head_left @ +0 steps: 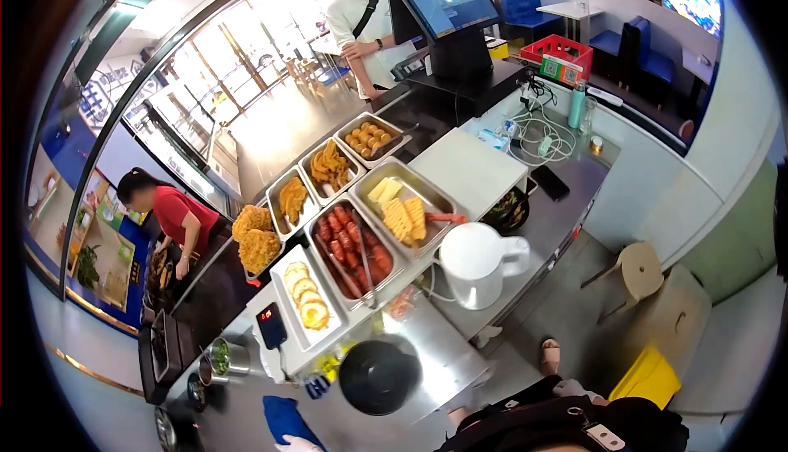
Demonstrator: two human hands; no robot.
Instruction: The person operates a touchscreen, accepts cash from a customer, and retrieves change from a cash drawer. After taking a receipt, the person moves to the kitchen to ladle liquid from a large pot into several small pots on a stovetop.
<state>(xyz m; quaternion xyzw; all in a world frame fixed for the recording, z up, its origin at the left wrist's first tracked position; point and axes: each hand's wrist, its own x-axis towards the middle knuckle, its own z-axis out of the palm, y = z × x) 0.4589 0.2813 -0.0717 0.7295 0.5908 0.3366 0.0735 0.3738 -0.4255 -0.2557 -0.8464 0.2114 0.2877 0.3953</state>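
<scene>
At the bottom edge of the view, my left hand point(297, 445), in a whitish glove, is closed on the lower end of a blue cloth point(289, 421) over the steel worktop point(246, 415). My right hand point(572, 389), also gloved, is beside my dark clothing at the lower right; its fingers are mostly hidden. A black bowl point(379, 376) stands on the worktop to the right of the cloth. Behind it, a white tray point(286, 285) holds a row of fried eggs point(307, 296). Sausages point(353, 247) and tongs point(367, 276) lie in a steel pan.
More pans hold noodle cakes point(404, 219), fried pieces point(328, 165) and round balls point(367, 137). A white pitcher point(472, 267) stands at right, near a stool point(639, 271). Across the counter a person point(361, 29) stands beside a screen point(451, 5); another person point(185, 218) works at left.
</scene>
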